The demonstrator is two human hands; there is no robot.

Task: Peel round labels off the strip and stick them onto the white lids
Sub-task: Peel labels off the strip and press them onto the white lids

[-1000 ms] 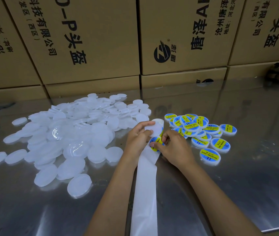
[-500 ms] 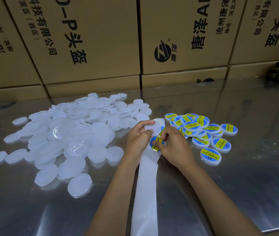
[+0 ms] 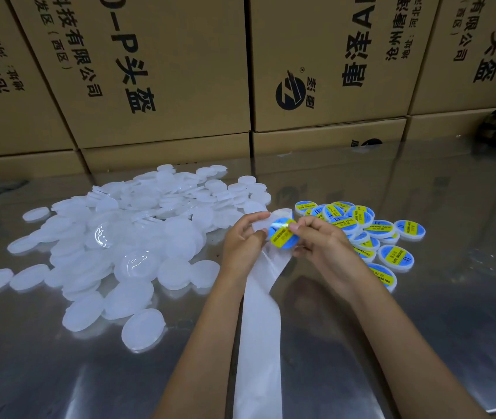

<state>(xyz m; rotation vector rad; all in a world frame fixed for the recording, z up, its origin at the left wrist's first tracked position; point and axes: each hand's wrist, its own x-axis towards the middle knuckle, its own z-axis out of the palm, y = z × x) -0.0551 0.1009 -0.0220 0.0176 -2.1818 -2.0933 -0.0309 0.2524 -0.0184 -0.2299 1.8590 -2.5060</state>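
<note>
The strip (image 3: 263, 313) is held by the left hand (image 3: 242, 240) above the worktop (image 3: 422, 328), while a round label (image 3: 281, 234) is pinched by the right hand (image 3: 320, 241). The label should be peeled slowly, kept flat, then centred on a white lid (image 3: 142, 329).

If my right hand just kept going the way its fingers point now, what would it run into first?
The right hand points left, pinching the round label. Going straight on, it would probably first meet the left hand holding the backing strip, though depth is hard to judge.
</note>
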